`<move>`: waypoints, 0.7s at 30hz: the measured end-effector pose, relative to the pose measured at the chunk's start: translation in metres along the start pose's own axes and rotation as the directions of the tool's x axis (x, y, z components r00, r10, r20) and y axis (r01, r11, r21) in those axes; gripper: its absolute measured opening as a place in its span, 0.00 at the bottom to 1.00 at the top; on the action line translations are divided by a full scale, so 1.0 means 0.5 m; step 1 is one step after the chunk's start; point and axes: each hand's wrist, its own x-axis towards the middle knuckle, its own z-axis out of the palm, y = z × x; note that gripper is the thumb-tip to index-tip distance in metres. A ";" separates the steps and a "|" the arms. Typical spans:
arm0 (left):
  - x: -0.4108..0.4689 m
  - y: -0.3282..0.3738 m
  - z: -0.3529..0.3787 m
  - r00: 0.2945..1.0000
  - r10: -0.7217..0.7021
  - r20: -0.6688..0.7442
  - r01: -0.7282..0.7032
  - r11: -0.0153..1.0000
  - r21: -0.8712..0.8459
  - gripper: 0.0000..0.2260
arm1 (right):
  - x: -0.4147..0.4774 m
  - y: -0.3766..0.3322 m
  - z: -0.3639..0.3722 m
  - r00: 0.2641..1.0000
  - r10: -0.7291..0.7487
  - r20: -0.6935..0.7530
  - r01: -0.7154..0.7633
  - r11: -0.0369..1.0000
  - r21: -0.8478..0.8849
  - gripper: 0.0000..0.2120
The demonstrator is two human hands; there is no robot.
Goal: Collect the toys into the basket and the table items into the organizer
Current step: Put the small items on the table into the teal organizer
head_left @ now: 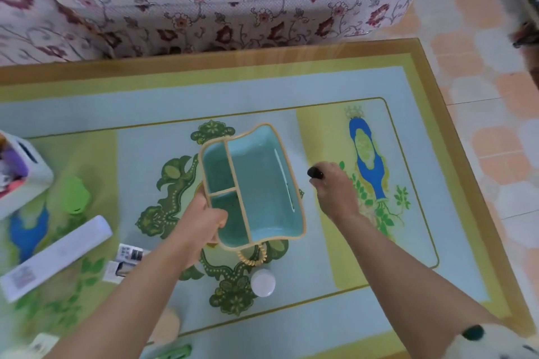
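Observation:
A teal organizer (pixel 262 183) with a tan rim and three empty compartments is held above the middle of the table. My left hand (pixel 204 220) grips its near left rim. My right hand (pixel 335 188), just right of the organizer, is closed around a small dark object (pixel 315 173) that pokes out of the fist. On the table lie a long white box (pixel 58 256), a green toy (pixel 76 195), a beaded ring (pixel 253 256), a white round lid (pixel 263 283) and small printed packets (pixel 125 261). A white basket (pixel 20 175) with toys stands at the far left.
The table (pixel 423 154) has a patterned green and blue top with a wooden edge. A flower-patterned sofa (pixel 218 0) stands close behind it. Tiled floor (pixel 481 96) lies to the right. A tan round object (pixel 167 326) sits near the front edge.

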 end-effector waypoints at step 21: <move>-0.089 0.006 -0.043 0.985 0.171 0.017 -0.169 0.980 -0.109 0.33 | -0.035 -0.362 0.002 0.961 -0.205 0.187 0.209 0.978 0.001 0.12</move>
